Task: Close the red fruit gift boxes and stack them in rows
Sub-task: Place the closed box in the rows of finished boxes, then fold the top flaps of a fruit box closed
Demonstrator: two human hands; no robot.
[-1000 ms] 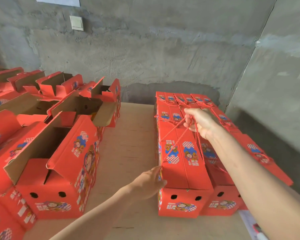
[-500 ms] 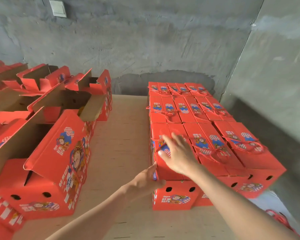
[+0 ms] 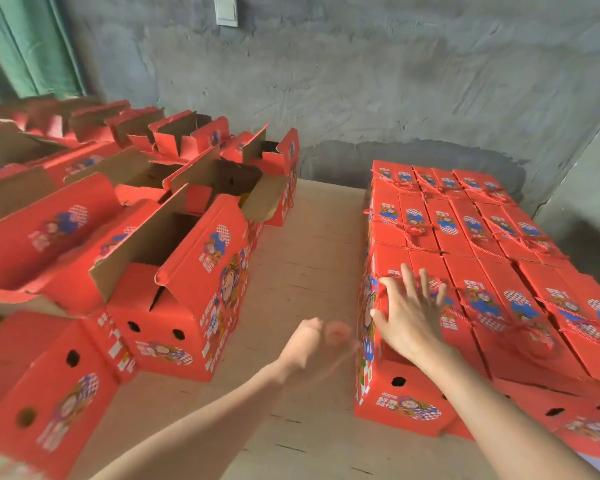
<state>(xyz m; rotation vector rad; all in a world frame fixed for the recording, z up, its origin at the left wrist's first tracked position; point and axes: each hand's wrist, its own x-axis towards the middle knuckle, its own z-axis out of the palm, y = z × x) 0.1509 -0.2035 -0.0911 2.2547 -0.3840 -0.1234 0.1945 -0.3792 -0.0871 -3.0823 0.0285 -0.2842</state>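
Observation:
Closed red gift boxes (image 3: 471,237) with red rope handles stand packed in rows on the right. My right hand (image 3: 409,317) lies with spread, straight fingers on the lid of the front-left closed box (image 3: 402,400). My left hand (image 3: 312,344) hovers just left of that box, blurred by motion, fingers loosely curled; whether it holds anything is unclear. On the left stand several red boxes with raised brown flaps, the nearest open box (image 3: 187,289) an arm's length from my left hand.
A bare strip of the wooden platform (image 3: 309,258) runs between the two groups of boxes. Grey concrete walls close the back and right. A green curtain (image 3: 25,46) hangs at the far left, and a white wall switch (image 3: 226,10) is above.
My right hand let go of the rope handle, came down and now lies flat on the front-left box. My left hand has drawn away from the box's side. The view swung left.

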